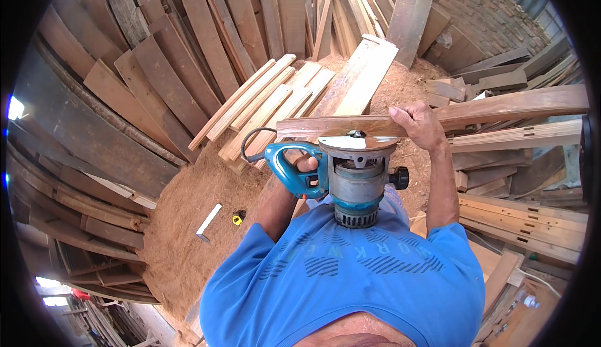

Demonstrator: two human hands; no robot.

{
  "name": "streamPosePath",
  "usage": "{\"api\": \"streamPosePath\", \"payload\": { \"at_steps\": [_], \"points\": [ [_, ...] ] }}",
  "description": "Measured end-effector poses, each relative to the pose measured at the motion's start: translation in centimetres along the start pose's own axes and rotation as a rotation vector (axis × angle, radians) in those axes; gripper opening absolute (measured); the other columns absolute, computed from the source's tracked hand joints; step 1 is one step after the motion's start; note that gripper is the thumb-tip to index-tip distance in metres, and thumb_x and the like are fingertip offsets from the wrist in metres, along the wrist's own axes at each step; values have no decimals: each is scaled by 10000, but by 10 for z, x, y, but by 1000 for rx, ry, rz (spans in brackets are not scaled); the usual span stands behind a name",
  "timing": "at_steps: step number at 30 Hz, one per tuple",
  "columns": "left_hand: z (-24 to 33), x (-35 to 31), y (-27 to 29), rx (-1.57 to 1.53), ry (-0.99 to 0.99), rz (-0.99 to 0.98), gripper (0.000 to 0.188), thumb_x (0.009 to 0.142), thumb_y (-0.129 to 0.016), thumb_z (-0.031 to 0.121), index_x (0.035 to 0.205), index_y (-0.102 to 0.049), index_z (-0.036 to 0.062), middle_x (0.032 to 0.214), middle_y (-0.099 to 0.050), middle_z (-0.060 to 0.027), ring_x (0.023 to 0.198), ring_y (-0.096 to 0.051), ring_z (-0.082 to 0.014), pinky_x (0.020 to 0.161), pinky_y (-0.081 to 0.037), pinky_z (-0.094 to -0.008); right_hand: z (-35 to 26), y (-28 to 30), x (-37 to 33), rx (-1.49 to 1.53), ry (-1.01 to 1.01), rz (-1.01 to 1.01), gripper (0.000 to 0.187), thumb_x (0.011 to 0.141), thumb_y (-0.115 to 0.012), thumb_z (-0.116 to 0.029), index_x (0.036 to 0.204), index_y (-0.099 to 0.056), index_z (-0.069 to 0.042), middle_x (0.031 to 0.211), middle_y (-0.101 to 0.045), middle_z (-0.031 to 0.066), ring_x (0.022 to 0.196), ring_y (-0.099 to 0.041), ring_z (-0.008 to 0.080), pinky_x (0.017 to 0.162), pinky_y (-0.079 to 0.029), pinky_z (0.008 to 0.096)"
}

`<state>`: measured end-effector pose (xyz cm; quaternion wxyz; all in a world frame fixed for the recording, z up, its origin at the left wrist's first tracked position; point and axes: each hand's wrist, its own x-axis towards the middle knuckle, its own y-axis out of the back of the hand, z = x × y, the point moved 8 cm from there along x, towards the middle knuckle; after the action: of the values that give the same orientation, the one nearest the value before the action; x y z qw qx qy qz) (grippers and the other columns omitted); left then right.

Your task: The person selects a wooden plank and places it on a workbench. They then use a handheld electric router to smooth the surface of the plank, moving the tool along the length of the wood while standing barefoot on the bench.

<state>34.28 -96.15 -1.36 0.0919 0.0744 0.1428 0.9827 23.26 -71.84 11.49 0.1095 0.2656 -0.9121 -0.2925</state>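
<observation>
Routing pass under way, judged: left hand (305, 164) wrapped around blue router (350, 181) handle at frame centre, right hand (418, 125) clamped on long plank (438, 115) edge. Needed next: steady feed along edge.

Teal-handled grey router (355, 181) sits base-up against a long reddish plank (501, 106).

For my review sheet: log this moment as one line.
left hand: grips router's blue handle | right hand: steadies long plank | router base: against plank | sawdust floor
</observation>
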Motion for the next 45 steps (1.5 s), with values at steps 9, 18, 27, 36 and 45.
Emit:
{"api": "streamPosePath", "payload": {
  "at_steps": [9, 18, 27, 36, 45],
  "points": [
    [16, 14, -3, -88, 21, -24, 680, 934, -429, 682, 935, -637, 35, 828, -638, -179, 802, -632, -327, 745, -498, -455, -20, 12, -3, -30, 91, 24, 341, 926, -653, -337, 924, -700, 1, 781, -640, 137, 784, -626, 244, 727, -490, 416],
    [26, 14, -5, -133, 29, -20, 675, 932, -439, 676, 949, -635, 31, 842, -639, -181, 815, -632, -328, 754, -497, -454, -70, -24, 18, -331, 146, -339, 431, 785, -787, -287, 1122, -678, -41, 1029, -703, 169, 1030, -658, 317, 920, -510, 428],
    [30, -4, -3, -160, 64, 4, 671, 929, -448, 671, 963, -633, 27, 856, -640, -184, 827, -631, -328, 763, -496, -453, -48, -34, 25, -171, 106, -320, 423, 761, -820, -267, 1076, -689, -17, 966, -708, 145, 937, -689, 267, 849, -538, 395],
    [30, -11, -1, -176, 88, 5, 668, 926, -458, 666, 977, -632, 23, 870, -641, -186, 840, -631, -329, 772, -495, -452, -62, 13, -9, -252, 208, 31, 344, 829, -734, -250, 1057, -685, 4, 990, -714, 184, 914, -697, 285, 839, -553, 399],
    [37, 13, -3, -198, 57, -4, 665, 923, -468, 661, 991, -630, 19, 884, -642, -188, 853, -630, -329, 781, -495, -452, -21, -15, -68, -120, -135, -495, 608, 703, -799, -320, 1179, -627, 16, 1132, -685, 214, 979, -683, 307, 814, -569, 408]
  ]
}}
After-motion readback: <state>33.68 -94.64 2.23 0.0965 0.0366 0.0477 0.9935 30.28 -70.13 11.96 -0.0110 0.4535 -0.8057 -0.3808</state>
